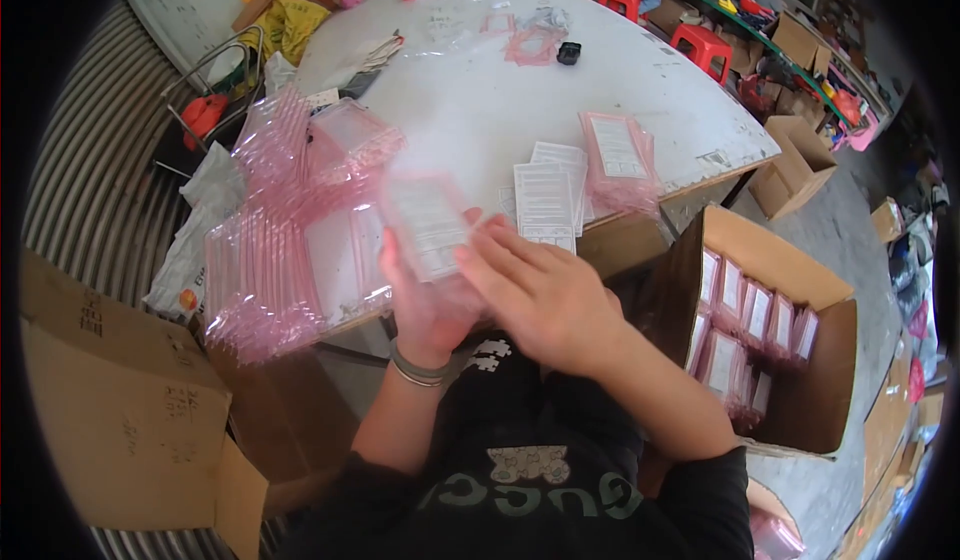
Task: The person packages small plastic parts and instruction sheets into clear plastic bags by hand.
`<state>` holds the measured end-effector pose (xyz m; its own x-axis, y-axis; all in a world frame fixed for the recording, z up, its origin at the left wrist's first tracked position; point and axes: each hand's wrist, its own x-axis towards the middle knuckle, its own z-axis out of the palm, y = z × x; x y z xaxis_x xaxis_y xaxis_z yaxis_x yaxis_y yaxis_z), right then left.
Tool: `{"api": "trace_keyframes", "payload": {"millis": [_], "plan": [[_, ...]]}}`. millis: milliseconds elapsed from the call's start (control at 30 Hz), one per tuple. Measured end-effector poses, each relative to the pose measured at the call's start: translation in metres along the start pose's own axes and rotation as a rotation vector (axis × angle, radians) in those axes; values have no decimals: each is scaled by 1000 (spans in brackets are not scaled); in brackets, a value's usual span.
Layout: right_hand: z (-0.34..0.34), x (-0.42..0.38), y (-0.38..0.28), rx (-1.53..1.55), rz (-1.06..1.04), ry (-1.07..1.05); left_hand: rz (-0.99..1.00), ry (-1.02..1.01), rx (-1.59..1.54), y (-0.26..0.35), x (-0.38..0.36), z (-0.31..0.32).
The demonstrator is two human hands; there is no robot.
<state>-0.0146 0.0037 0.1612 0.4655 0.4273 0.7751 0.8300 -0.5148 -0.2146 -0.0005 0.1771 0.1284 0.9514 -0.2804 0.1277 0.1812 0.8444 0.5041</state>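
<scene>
at left, pink-edged plastic sleeves heap on our white table; our left hand grips a blurred pink sleeve by the near edge; our right hand lays fingers across, pinching or not we cannot tell; then printed cards, stacked card-filled sleeves, a cardboard carton.

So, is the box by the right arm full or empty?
Partly full: the box has pink packets along one side, bare cardboard opposite.
</scene>
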Motion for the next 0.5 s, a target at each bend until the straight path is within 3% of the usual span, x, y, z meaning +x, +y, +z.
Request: {"api": "trace_keyframes", "payload": {"millis": [67,100,167,233,267,333,367,433,500], "plan": [[1,-18,34,-108,-15,71,-99,-28,92,7,3,12],[-10,-20,57,-227,-48,127,51,264,453,16,9,-4],[-32,-22,94,-436,-12,158,452,422,1340,50,11,-24],[-36,-44,161,-574,113,66,494,599,2298,101,8,-90],[-31,-51,186,-595,192,-4,249,672,2364,107,4,-103],[-28,-39,164,-656,222,-74,-247,794,2422,116,2,-115],[-29,-31,151,-695,236,-106,-261,804,2305,120,6,-115],[-17,-21,118,-427,221,-99,-318,810,2068,119,6,-117],[9,-23,91,-181,145,-126,-203,744,1828,124,7,-151]]}}
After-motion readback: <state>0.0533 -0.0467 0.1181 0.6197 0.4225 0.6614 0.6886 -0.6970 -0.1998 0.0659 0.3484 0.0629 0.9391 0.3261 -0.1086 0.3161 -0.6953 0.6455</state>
